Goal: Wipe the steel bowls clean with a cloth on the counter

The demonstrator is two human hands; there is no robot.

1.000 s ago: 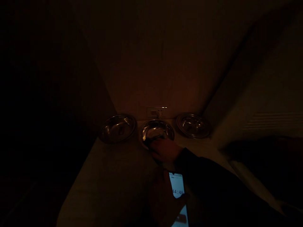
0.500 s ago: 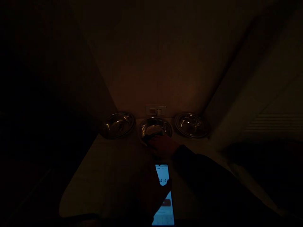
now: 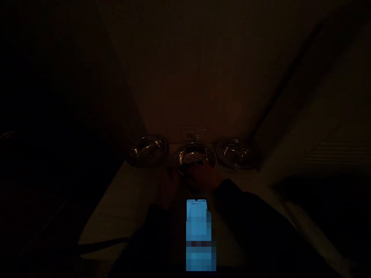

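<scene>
Once my left hand [image 3: 169, 187] had left the glowing phone [image 3: 197, 229] by the table's [image 3: 116, 212] front edge, both hands were at the middle steel bowl [image 3: 193, 155] near the back edge. My right hand [image 3: 204, 177] covered its near rim; I couldn't tell whether either gripped anything.

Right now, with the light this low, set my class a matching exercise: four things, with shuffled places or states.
1. phone
2. socket
3. right hand
4. middle dish

A. on the wall
B. between the left dish and the right dish
C. glowing blue
D. at the near side of the middle dish

Right pairs: 1-C, 2-A, 3-D, 4-B
</scene>
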